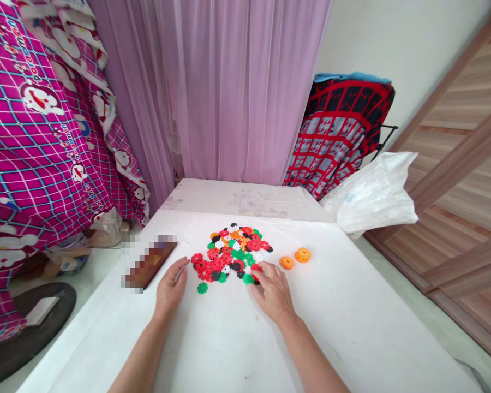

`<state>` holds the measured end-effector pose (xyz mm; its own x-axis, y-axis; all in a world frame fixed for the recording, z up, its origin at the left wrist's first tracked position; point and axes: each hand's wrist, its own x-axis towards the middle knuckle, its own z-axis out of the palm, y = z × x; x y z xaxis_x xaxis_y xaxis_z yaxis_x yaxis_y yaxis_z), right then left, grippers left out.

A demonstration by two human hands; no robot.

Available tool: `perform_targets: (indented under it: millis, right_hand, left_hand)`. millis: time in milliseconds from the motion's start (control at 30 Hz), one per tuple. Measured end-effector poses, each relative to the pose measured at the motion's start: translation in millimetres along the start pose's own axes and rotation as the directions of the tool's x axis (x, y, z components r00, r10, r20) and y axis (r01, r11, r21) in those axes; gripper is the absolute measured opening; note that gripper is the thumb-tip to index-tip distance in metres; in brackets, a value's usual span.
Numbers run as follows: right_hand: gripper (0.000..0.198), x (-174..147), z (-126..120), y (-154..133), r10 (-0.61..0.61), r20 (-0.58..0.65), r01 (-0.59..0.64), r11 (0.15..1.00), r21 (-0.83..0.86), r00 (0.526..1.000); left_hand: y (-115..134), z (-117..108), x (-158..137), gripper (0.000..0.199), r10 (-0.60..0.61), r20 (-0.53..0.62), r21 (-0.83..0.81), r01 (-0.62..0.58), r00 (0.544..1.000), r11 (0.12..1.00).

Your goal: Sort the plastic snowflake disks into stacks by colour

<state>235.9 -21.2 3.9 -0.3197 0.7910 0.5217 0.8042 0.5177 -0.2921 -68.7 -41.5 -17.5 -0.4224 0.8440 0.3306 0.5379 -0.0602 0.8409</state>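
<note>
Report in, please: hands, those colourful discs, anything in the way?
Left fingers beside the discs, right fingers at their right edge. Discs heaped, colours mixed. Nothing visibly blocking.

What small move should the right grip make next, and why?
Probably pick an orange disc from the mixed pile and carry it to the two orange groups: those sit apart on the right, orange lies among other colours, and the right grip is at the pile's near right edge.

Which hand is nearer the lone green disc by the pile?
Left. The left hand is just left of the green disc; the right hand is farther, to its right, at the pile.
</note>
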Motion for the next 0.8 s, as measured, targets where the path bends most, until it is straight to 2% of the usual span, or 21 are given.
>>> perform_targets:
  millis: [100, 233, 400, 567, 667, 800]
  right_hand:
    - [0.024, 6.6, -1.6, -6.7, -0.027, 0.099, 0.033, 0.998, -0.059, 0.995]
    - [0.014, 10.9, 2.2, -3.2, -0.044, 0.142, 0.053, 0.997, -0.062, 0.989]
    - [0.009, 6.6, 7.8, 0.3, -0.068, 0.06, 0.07, 0.997, -0.028, 0.996]
    - [0.026, -7.9, 3.0, 0.9, -0.029, -0.038, 0.028, 0.999, -0.029, 0.999]
    - [0.02, -13.7, 0.8, 1.3, 0.013, -0.072, -0.016, 0.999, -0.045, 0.997]
    - [0.013, -11.6, 3.6, -0.2, 0.014, -0.047, -0.017, 0.998, -0.062, 0.999]
  left_hand:
    - [1.5, 0.0, -0.8, 0.034, 0.003, -0.008, -0.007, -0.003, 1.0, 1.0]
    - [1.3, 0.5, -1.1, 0.035, 0.006, 0.001, -0.014, -0.006, 1.0, 1.0]
    - [0.1, 1.4, -1.7, 0.036, 0.011, 0.003, -0.019, -0.011, 1.0, 1.0]
    - [1.5, 1.6, -2.7, 0.037, 0.001, 0.001, -0.007, -0.001, 1.0, 1.0]
    - [2.2, 1.1, -2.5, 0.036, 0.003, 0.009, -0.008, -0.003, 1.0, 1.0]
    - [2.2, 0.9, -2.0, 0.036, 0.002, 0.009, -0.017, -0.002, 1.0, 1.0]
